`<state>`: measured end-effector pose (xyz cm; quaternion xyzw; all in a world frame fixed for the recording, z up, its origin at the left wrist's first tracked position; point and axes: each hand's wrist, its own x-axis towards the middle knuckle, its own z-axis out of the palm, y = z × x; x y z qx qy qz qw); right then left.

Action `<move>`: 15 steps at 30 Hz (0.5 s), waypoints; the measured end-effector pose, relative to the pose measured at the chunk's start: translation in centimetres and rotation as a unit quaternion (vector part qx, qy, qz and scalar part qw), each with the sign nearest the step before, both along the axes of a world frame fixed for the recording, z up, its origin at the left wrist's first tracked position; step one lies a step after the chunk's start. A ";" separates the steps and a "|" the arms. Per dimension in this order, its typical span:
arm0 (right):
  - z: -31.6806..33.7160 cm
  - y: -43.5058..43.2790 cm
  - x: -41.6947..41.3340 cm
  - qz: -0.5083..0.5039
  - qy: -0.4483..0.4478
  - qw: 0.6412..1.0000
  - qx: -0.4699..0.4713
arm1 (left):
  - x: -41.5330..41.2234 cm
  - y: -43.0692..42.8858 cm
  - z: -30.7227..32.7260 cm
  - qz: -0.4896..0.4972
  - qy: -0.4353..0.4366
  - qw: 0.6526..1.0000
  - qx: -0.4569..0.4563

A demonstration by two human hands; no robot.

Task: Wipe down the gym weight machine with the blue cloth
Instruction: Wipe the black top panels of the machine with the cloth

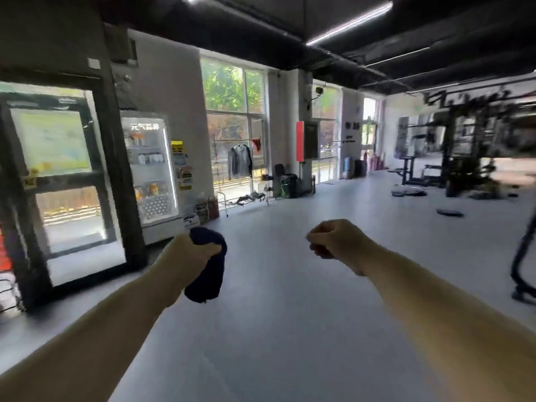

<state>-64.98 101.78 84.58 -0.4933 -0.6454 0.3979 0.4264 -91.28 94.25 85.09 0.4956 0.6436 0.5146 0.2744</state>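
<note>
Fridge first: a tall glass-fronted drinks fridge (pixel 150 169), lit white, stands well beyond and to the left of the left-hand fingers. It has no part in the job.

Left hand (pixel 188 250): fingers and thumb are curled tight round the dark blue cloth (pixel 207 274). The cloth is bunched into a wad, one end poking above the knuckles and the longer tail hanging below the fingers. Judged: it is balled up so it carries without trailing.

Pale grey floor (pixel 275 314) shows between the two sets of fingers.

Right hand (pixel 333 239): fingers are curled into a fist with nothing seen in it, probably kept free to steady against a frame. Both arms reach ahead with the hands apart, touching no equipment.

The black steel weight rig (pixel 461 152), blurred, stands far beyond and to the right of the right-hand fingers, well apart from the cloth. A dark round weight plate (pixel 449 212) lies on the floor between. Cannot tell whether this rig is the machine meant. Wiping is not yet begun; an approach comes first.
</note>
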 end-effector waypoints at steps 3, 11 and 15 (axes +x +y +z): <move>-1.2 4.3 6.1 -0.125 -0.032 0.991 -0.035 | 3.8 9.5 -0.2 -0.100 -0.014 0.994 -0.047; -3.0 5.0 27.3 -0.415 -0.110 0.894 -0.126 | 28.4 25.3 -2.1 -0.401 0.023 0.913 -0.070; -4.1 6.3 34.2 -0.520 -0.164 0.830 -0.118 | 40.2 29.5 -4.0 -0.490 0.019 0.867 -0.086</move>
